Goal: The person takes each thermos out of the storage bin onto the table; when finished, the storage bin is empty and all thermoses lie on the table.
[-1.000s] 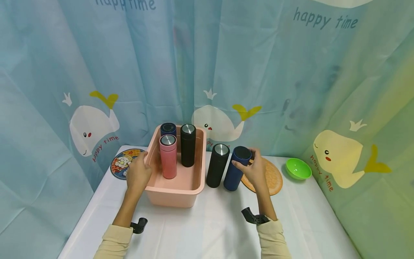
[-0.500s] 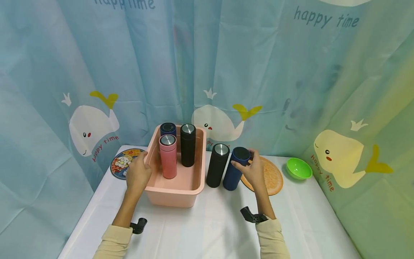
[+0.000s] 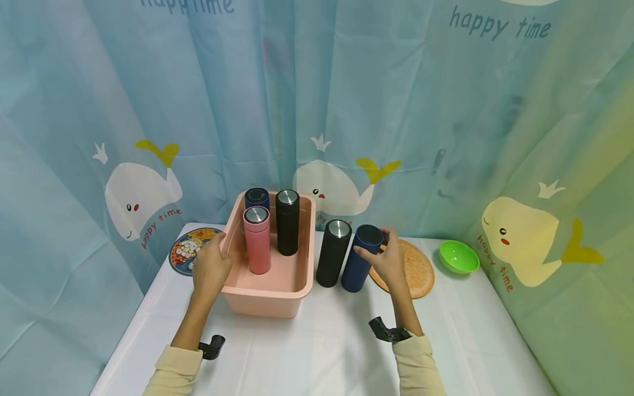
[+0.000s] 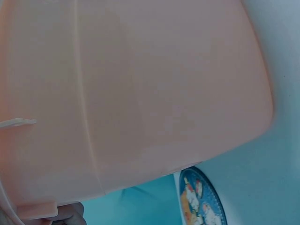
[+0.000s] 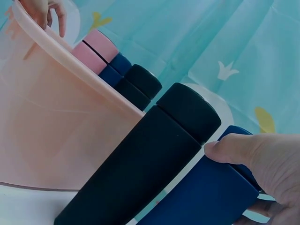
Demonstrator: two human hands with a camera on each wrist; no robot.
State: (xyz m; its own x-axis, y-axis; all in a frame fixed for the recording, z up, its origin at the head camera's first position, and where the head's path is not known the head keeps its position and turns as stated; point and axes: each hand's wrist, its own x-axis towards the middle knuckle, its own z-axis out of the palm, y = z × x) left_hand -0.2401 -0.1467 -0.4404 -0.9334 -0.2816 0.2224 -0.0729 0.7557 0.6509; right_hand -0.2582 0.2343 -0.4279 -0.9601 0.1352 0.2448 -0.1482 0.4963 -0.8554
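My left hand (image 3: 211, 267) grips the left rim of a pink plastic tub (image 3: 262, 305); in the left wrist view the tub's side wall (image 4: 164, 93) fills most of the frame. Upright inside it stand a pink thermos (image 3: 258, 247), a black thermos (image 3: 288, 228) and a blue thermos (image 3: 257, 196), mostly hidden behind the pink one. Right of the tub, a second black thermos (image 3: 332, 258) stands on the table. Close beside it is another blue thermos (image 3: 356, 269), which my right hand (image 3: 388, 261) holds near the lid, thumb on the near side (image 5: 229, 147).
An orange round mat (image 3: 418, 272) lies behind my right hand. A green bowl (image 3: 459, 257) sits at the far right. Left of the tub is a round patterned mat (image 3: 184, 253). A blue curtain (image 3: 238, 99) printed with whales closes off the back and sides of the white table (image 3: 327, 352).
The blue thermos in my right hand has shifted very slightly left toward the black one. My left hand stays on the tub's rim, and the tub has not visibly moved.
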